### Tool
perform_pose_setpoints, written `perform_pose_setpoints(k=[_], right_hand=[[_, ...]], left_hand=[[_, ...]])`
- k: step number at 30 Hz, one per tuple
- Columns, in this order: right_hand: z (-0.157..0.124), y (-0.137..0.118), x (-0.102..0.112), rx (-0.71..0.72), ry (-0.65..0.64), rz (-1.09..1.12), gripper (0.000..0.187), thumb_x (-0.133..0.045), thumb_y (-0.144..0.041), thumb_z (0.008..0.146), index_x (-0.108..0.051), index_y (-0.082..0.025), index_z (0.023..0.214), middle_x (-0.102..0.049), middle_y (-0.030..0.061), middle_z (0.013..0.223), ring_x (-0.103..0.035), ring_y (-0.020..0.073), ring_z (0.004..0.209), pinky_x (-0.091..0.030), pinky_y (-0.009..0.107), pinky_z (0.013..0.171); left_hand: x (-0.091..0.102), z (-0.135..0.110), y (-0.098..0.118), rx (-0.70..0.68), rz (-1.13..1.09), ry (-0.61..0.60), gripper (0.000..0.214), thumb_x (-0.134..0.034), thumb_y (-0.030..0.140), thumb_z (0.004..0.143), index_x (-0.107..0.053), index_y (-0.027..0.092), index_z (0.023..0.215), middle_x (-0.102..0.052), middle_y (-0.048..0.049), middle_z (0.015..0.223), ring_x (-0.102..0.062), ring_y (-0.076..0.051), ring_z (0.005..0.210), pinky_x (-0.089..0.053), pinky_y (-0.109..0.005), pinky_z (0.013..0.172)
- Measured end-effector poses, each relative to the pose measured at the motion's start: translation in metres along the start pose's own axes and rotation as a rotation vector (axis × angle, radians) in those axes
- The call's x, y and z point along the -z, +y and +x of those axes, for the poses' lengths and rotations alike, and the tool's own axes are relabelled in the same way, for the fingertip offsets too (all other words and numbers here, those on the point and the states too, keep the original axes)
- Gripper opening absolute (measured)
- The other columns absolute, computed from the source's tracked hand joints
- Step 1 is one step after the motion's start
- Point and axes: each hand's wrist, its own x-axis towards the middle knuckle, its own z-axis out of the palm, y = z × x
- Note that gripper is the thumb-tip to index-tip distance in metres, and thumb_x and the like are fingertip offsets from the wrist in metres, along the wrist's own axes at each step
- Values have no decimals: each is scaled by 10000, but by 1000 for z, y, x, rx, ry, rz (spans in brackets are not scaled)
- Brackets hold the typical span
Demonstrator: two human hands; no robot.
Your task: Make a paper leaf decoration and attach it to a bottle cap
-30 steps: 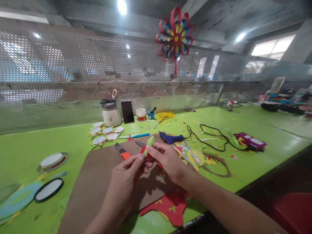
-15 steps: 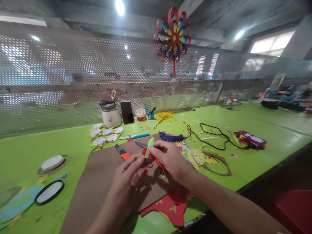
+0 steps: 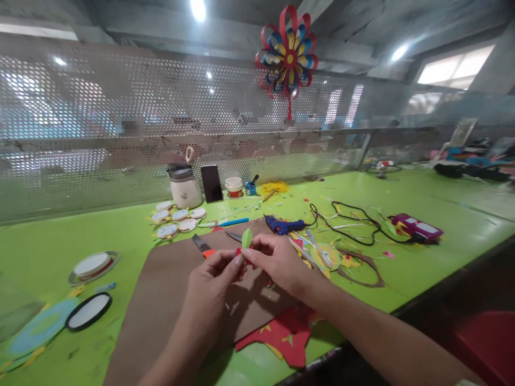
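My left hand [image 3: 209,289] and my right hand [image 3: 277,262] meet above a brown cardboard sheet [image 3: 161,300]. Together their fingertips pinch a small green paper leaf [image 3: 247,238] joined to a red paper piece [image 3: 241,252]. Both hands have fingers closed on this small craft piece. An orange-handled craft knife [image 3: 202,246] lies on the cardboard just behind my left fingers. A blue glue gun [image 3: 284,225] rests beyond my right hand.
The green table [image 3: 48,236] carries round white discs [image 3: 177,221], a white jar [image 3: 184,186], a phone [image 3: 211,183], a paint cup [image 3: 233,187], black cable [image 3: 354,225], a purple box [image 3: 416,228] and paper scraps. Red paper [image 3: 285,335] lies at the near edge. A paper flower [image 3: 287,53] hangs on mesh.
My left fingertips have closed in on the green leaf piece and now touch my right fingers. The view shifted slightly.
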Motion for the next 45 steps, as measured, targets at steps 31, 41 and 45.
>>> perform_pose_setpoints(k=[31,41,45], right_hand=[[4,6,12,-28,45,32,199,-635,-347,807,-620,-170,717,-591,-24,601,-510,101,531,-406,242,538],[3,4,8,-29,68,19,139,-628,-284,797,-629,-170,718,-595,-21,595,-522,101,521,-427,240,529],[3,3,9,-30,71,20,128,-626,-268,799,-630,-168,720,-593,-23,594,-518,96,516,-417,233,520]], left_hand=[[2,2,-10,5,-50,-66,224,-743,360,713,-701,155,794,-646,-30,773,-569,-140,707,-438,-248,678],[2,1,-8,23,-56,-70,217,-755,346,700,-689,148,757,-645,-26,714,-557,-134,682,-422,-238,651],[2,0,-7,22,-47,-74,224,-752,347,703,-687,142,767,-643,-30,710,-563,-141,688,-424,-244,657]])
